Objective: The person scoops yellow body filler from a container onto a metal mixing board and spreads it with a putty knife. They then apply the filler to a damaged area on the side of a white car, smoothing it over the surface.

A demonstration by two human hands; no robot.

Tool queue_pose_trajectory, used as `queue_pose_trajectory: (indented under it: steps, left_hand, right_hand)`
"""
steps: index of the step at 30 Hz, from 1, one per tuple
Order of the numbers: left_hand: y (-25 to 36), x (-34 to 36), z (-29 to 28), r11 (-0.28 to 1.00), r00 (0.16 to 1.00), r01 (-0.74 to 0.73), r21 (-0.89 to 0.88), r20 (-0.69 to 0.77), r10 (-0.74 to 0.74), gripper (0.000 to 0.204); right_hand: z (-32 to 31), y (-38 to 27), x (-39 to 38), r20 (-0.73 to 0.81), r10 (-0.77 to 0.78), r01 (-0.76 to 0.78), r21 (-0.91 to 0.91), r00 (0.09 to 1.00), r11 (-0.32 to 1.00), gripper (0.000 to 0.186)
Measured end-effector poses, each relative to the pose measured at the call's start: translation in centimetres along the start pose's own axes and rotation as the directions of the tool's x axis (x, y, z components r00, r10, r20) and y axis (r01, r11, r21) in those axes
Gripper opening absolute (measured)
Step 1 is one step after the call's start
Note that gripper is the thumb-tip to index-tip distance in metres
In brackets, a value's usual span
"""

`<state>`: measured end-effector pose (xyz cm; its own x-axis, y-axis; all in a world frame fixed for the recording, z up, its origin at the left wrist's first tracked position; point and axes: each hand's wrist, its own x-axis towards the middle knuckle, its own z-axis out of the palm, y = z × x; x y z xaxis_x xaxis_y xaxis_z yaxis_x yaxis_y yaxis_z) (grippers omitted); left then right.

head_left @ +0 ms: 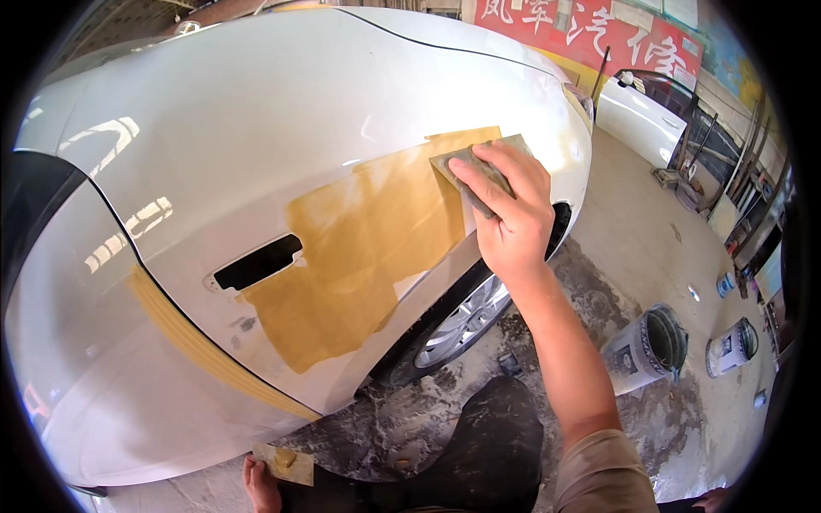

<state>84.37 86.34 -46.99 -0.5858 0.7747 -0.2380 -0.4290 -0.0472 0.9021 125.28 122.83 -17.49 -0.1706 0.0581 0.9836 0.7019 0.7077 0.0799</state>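
A broad patch of yellow-tan body filler covers the rear side of a white car, reaching from beside a dark oblong opening to above the wheel. At the upper right end of this patch, my right hand grips a grey-brown putty spreader, which is against the panel. Low in the view, my left hand holds a small pale putty board by its left edge. A dab of yellow filler lies on that board.
Below the patch is the car's wheel. A large bucket and a smaller bucket stand to the right on the stained floor. Farther back, a detached white car door leans near long bars. Yellow filler also lines the door seam.
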Motion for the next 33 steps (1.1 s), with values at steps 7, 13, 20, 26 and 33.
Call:
queue_pose_trajectory:
  steps: [7, 13, 20, 26, 33]
  left_hand:
    - [-0.3, 0.4, -0.9, 0.999, 0.999, 0.012, 0.03, 0.044, -0.013, 0.013]
    - [-0.4, 0.3, -0.8, 1.0, 1.0, -0.006, 0.022, 0.027, 0.005, 0.012]
    - [0.2, -0.3, 0.1, 1.0, 0.999, -0.002, 0.029, 0.036, 0.001, 0.015]
    - [-0.3, 0.5, -1.4, 0.978, 0.991, -0.107, 0.178, 0.098, 0.091, 0.018]
    - [1.2, -1.0, 0.7, 0.999, 1.0, 0.004, 0.042, 0.022, -0.005, 0.011]
  right_hand:
    - [-0.6, -0.4, -1.3, 0.022, 0.0, 0.001, -0.018, 1.0, 1.0, 0.039]
    - [-1.3, -0.6, -2.9, 0.053, -0.002, 0.004, -0.044, 0.999, 0.999, 0.039]
    - [-2.3, -0.9, -5.2, 0.088, 0.006, -0.002, -0.051, 0.996, 0.999, 0.053]
    - [-3.4, -1.2, -6.3, 0.118, -0.017, 0.023, -0.05, 0.993, 0.999, 0.043]
    - [-5.7, -3.0, -6.9, 0.219, -0.046, 0.059, -0.054, 0.975, 0.997, 0.038]
